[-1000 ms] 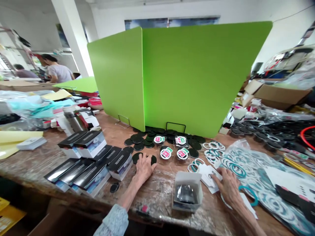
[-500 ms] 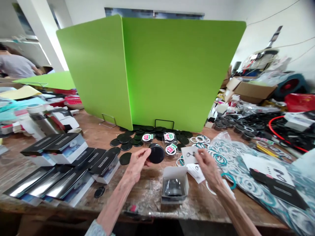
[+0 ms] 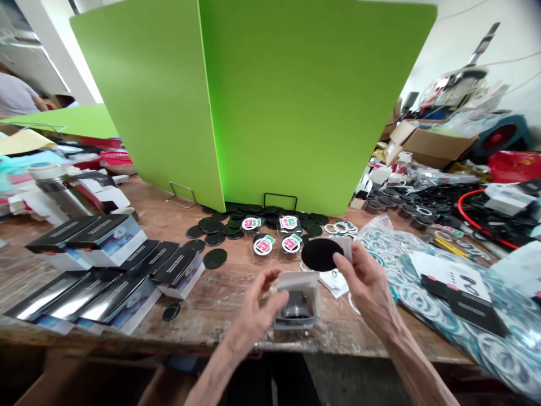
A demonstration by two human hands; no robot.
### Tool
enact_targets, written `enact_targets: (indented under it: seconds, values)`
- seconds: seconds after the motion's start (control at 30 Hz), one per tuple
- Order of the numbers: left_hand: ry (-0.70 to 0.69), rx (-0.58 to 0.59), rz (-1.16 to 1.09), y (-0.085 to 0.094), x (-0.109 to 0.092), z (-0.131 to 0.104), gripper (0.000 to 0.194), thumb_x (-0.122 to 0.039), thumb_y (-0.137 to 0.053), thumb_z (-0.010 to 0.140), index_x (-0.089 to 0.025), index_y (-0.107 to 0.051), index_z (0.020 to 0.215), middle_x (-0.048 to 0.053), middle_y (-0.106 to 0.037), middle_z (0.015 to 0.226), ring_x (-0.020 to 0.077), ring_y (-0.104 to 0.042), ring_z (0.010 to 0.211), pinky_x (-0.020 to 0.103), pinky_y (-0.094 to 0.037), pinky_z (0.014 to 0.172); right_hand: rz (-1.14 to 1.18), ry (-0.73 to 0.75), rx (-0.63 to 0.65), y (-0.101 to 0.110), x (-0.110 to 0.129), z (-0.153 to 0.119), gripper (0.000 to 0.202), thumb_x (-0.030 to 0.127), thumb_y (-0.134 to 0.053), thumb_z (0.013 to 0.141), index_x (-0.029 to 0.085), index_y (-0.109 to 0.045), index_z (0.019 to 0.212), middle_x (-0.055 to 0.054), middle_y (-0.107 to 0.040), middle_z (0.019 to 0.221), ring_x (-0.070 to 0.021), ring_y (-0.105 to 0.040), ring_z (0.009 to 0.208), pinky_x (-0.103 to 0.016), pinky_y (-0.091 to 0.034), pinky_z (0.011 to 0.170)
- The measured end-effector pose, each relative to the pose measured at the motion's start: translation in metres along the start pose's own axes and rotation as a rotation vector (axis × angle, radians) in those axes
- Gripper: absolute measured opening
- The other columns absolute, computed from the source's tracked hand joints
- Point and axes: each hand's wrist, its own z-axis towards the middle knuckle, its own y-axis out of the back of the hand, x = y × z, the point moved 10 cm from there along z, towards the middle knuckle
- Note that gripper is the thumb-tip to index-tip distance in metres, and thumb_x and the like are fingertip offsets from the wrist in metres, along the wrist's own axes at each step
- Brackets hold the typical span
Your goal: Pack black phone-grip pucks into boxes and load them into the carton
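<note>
Black disc (image 3: pixel 319 255) and white card (image 3: pixel 347 246) are pinched together between thumb and fingers of right hand (image 3: pixel 371 279), raised just above paper slips (image 3: pixel 335 283). Left hand (image 3: pixel 257 310) is held half open, fingers curled, nothing seen gripped; thumb is placed over edge of open box (image 3: pixel 295 324), contact unclear. Dark glossy item (image 3: pixel 296 309) is contained in box. Printed boxes (image 3: pixel 112 239) are stacked at left; loose black discs (image 3: pixel 215 258) are spread before green panels (image 3: pixel 296 107).

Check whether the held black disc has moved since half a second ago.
Yes, rightward. The black disc was in front of the right wire stand; now it is past its right side, in the right hand.
</note>
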Motion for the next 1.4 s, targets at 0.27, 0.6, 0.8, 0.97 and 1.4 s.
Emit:
enact_targets:
  seconds: [0.27,0.6,0.8,0.97,1.4]
  values:
    - [-0.032,-0.211,-0.039,-0.01,0.055,-0.028,0.047,-0.029,-0.054,0.079,-0.02,-0.047,0.125,0.009,-0.053,0.129,0.024,-0.052,0.12,0.041,-0.038,0.105,-0.58,0.553,0.162,-0.068,0.018,-0.061,0.037,0.001,-0.035,0.09,0.018,-0.054,0.117,-0.009,-0.063,0.105,-0.0214,-0.057,0.1,-0.042,-0.041,0.091]
    - [-0.08,-0.19,-0.018,-0.006,0.048,-0.028,0.046,-0.021,-0.053,0.079,-0.023,-0.052,0.124,0.007,-0.051,0.124,0.0228,-0.054,0.116,0.04,-0.042,0.102,-0.617,0.711,0.05,-0.059,0.028,-0.062,0.04,-0.002,-0.035,0.09,0.012,-0.048,0.126,-0.013,-0.059,0.113,-0.0224,-0.052,0.107,-0.043,-0.039,0.096]
    - [-0.061,-0.184,0.01,-0.005,0.048,-0.027,0.043,-0.02,-0.052,0.08,-0.026,-0.054,0.122,0.004,-0.048,0.117,0.0198,-0.052,0.116,0.034,-0.045,0.099,-0.631,0.639,0.075,-0.064,0.027,-0.052,0.027,0.004,-0.041,0.091,0.016,-0.054,0.11,-0.008,-0.063,0.099,-0.0212,-0.056,0.096,-0.044,-0.039,0.093]
    - [-0.065,-0.18,0.003,-0.005,0.05,-0.026,0.043,-0.021,-0.053,0.08,-0.028,-0.055,0.122,0.004,-0.048,0.118,0.0201,-0.051,0.116,0.032,-0.046,0.097,-0.605,0.646,0.185,-0.07,0.025,-0.053,0.029,0.003,-0.036,0.092,0.016,-0.052,0.113,-0.006,-0.065,0.095,-0.0187,-0.058,0.093,-0.045,-0.036,0.097]
    - [-0.079,-0.156,0.037,-0.005,0.051,-0.025,0.045,-0.021,-0.053,0.082,-0.026,-0.053,0.127,0.005,-0.047,0.119,0.0208,-0.051,0.118,0.036,-0.042,0.104,-0.581,0.577,0.051,-0.056,0.025,-0.056,0.027,0.003,-0.04,0.09,0.017,-0.054,0.109,-0.007,-0.065,0.095,-0.0196,-0.059,0.092,-0.035,-0.046,0.082]
